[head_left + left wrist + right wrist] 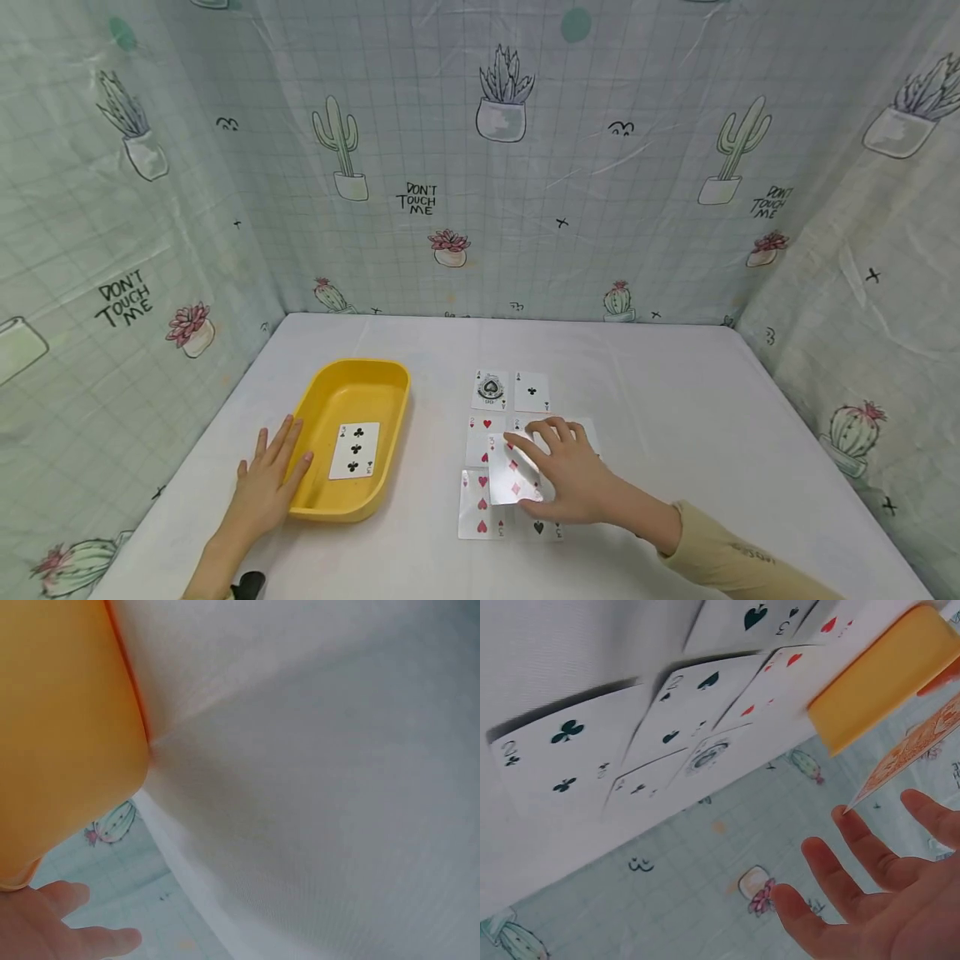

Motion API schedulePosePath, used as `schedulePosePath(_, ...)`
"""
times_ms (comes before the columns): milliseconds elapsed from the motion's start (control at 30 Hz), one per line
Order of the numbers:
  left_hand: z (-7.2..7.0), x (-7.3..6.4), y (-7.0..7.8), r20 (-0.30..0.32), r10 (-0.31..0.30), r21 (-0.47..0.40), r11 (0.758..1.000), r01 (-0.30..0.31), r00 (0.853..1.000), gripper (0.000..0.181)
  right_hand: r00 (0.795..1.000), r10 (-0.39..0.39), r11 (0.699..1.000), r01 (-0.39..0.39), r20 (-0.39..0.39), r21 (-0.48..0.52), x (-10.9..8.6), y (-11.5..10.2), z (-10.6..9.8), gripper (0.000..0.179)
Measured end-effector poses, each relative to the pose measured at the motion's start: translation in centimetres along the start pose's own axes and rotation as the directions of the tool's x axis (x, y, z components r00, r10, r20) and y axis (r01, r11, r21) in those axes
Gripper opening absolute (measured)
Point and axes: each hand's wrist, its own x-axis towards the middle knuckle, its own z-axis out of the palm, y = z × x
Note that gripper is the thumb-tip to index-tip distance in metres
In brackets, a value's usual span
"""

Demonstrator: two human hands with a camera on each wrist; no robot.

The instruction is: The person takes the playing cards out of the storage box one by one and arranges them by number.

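My right hand [581,479] pinches a three of diamonds [504,483] by its edges, face up above the laid-out cards. Its orange patterned back [911,754] shows in the right wrist view, at a fingertip. Under and around that hand lie the three of hearts [472,521], three of spades [540,530], two of hearts [476,429] and two of clubs [570,735], some partly covered. My left hand [258,492] rests spread on the near left rim of a yellow tray [393,417], fingers fairly straight. One three of clubs [354,450] lies face up in the tray.
At the top of the card layout lie the ace of spades [491,390] and ace of clubs [532,392], with the two of spades [697,694] below them. A white cloth covers the table [660,383]. Patterned curtains [570,167] hang behind and at both sides.
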Motion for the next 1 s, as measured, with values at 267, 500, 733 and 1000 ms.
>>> schedulePosePath(267,0.0,0.1,-0.1,-0.009,0.001,0.009,1.0,0.0,1.0,0.058,0.996,0.09,0.996,-0.09,-0.006,-0.011,-3.1,2.0,-0.5,0.076)
schedulePosePath(500,-0.2,0.1,0.1,0.01,-0.012,0.009,1.0,0.012,1.0,0.059,0.991,0.133,0.991,-0.133,-0.014,-0.028,-5.5,4.1,-1.2,0.077)
schedulePosePath(733,-0.2,0.0,0.2,0.037,-0.022,0.011,1.0,0.022,0.999,0.06,0.987,0.159,0.985,-0.16,-0.024,-0.065,-7.8,5.5,-1.2,0.078)
schedulePosePath(1000,-0.2,0.0,0.2,0.026,-0.02,0.007,1.0,0.02,0.999,0.06,0.977,0.208,0.977,-0.205,0.045,-0.061,-10.1,6.0,-0.2,0.081)
